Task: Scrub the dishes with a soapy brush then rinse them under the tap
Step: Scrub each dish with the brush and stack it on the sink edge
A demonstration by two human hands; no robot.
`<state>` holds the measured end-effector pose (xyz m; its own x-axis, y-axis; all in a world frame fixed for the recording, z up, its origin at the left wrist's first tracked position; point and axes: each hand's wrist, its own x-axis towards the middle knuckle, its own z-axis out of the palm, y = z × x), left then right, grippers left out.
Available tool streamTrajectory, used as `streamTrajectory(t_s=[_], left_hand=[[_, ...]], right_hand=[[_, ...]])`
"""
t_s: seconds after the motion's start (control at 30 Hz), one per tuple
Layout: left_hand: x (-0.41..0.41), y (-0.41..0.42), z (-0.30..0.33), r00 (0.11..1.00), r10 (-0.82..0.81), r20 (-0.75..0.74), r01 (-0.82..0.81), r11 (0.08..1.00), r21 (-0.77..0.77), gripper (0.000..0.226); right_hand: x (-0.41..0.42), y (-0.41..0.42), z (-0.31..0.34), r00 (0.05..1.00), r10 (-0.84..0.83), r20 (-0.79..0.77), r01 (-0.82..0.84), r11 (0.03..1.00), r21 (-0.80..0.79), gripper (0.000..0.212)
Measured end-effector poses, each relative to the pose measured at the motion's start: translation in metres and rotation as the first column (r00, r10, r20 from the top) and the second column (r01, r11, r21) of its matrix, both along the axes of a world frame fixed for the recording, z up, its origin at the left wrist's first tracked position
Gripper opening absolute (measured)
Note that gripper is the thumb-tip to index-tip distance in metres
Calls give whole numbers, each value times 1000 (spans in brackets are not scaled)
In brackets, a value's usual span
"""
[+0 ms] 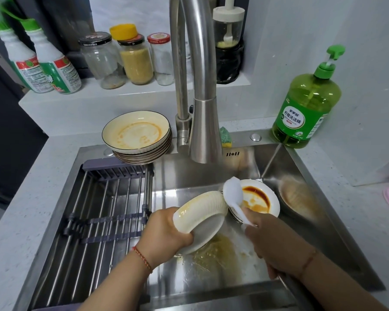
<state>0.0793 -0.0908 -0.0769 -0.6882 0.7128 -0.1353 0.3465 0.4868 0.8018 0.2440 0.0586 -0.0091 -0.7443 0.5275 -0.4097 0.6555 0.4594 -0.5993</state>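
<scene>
My left hand [166, 234] grips a cream ribbed dish [201, 217], tilted on edge over the steel sink [319, 198], its underside facing me. My right hand [265, 239] holds a white brush [234, 196] by its handle, the head raised just right of the dish's rim. Below the brush lies a second dish [259, 199] smeared with brown sauce, resting on other dishes. The tap [203, 104] arches over the sink; no water runs. Yellowish suds lie on the sink floor [213, 254].
A stack of several dirty plates [137, 135] sits on the sink's back-left rim. A metal drying rack [103, 212] spans the sink's left half. A green dish-soap bottle [305, 104] stands back right, a sponge [225, 136] behind the tap, jars [136, 61] on the ledge.
</scene>
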Motion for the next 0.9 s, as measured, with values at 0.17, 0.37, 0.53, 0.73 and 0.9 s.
streamTrajectory(t_s=[0.17, 0.37, 0.53, 0.73, 0.9], left_hand=[[2, 5, -5, 998, 50, 50, -53, 996, 68, 19], [4, 4, 4, 986, 103, 131, -116, 989, 96, 21], [0, 1, 7, 974, 139, 180, -166, 975, 144, 20], [10, 9, 14, 974, 29, 227, -75, 978, 197, 31], [13, 8, 11, 997, -8, 79, 2, 997, 78, 18]], right_hand=[[-1, -48, 16, 959, 277, -63, -271, 959, 82, 54], [6, -18, -4, 991, 120, -67, -114, 989, 92, 49], [9, -14, 1, 997, 62, -47, -60, 997, 48, 43], [-5, -69, 20, 947, 312, -77, -303, 947, 111, 56], [-1, -17, 5, 990, 11, -140, -2, 998, 67, 43]])
